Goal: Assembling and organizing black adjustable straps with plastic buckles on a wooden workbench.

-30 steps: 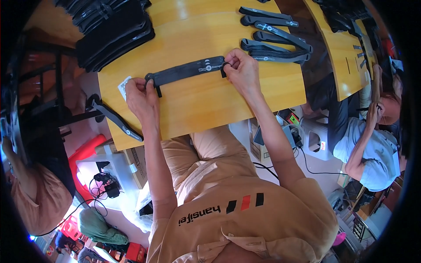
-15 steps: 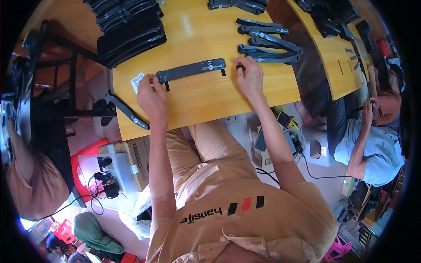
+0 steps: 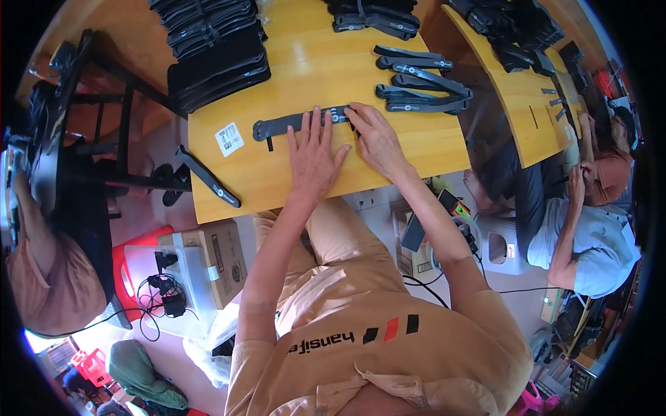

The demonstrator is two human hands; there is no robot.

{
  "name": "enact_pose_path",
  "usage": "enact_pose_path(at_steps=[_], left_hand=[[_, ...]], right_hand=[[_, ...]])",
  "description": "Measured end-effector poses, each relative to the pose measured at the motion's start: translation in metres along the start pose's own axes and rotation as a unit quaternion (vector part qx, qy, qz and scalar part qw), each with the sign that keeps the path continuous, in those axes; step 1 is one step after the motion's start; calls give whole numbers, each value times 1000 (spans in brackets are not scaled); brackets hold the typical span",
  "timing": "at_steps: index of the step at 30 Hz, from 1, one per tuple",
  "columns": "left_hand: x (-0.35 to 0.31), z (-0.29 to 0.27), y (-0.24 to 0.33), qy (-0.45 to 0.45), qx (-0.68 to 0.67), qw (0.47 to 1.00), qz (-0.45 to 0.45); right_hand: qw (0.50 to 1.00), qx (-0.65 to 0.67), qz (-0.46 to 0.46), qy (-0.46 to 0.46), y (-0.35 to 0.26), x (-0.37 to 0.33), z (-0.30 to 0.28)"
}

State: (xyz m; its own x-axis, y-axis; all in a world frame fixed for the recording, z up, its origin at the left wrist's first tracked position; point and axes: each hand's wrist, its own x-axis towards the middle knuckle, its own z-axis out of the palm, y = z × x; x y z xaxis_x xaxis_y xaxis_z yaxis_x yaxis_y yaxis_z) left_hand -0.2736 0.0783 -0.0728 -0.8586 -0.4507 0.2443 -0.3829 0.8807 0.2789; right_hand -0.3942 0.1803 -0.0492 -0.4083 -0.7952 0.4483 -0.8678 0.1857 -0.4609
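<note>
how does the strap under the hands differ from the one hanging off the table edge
The strap under the hands lies flat across the table, running side to side; the edge strap lies slanted, one end past the table's front edge. The left hand and right hand press on the first; nothing touches the second. Both are long, dark and narrow.

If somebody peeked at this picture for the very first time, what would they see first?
First, two bare hands pressed flat at the middle of the yellow wooden table: the left hand and right hand both lie on a long dark grey strap. Next, the big stack of black straps at the table's far left corner, and more loose grey straps lying to the right.
</note>
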Motion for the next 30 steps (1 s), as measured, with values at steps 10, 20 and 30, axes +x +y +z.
enact_pose_path(at_steps=[10,20,30], left_hand=[[1,-5,-4,-6,-3,1000,6],[-7,-7,-57,32,23,997,-61],[-16,-25,-76,-10,37,989,-146]], right_hand=[[995,-86,-42,-41,6,-7,17],[995,-78,-52,-35,4,-6,14],[995,-80,-61,-23,4,-10,17]])
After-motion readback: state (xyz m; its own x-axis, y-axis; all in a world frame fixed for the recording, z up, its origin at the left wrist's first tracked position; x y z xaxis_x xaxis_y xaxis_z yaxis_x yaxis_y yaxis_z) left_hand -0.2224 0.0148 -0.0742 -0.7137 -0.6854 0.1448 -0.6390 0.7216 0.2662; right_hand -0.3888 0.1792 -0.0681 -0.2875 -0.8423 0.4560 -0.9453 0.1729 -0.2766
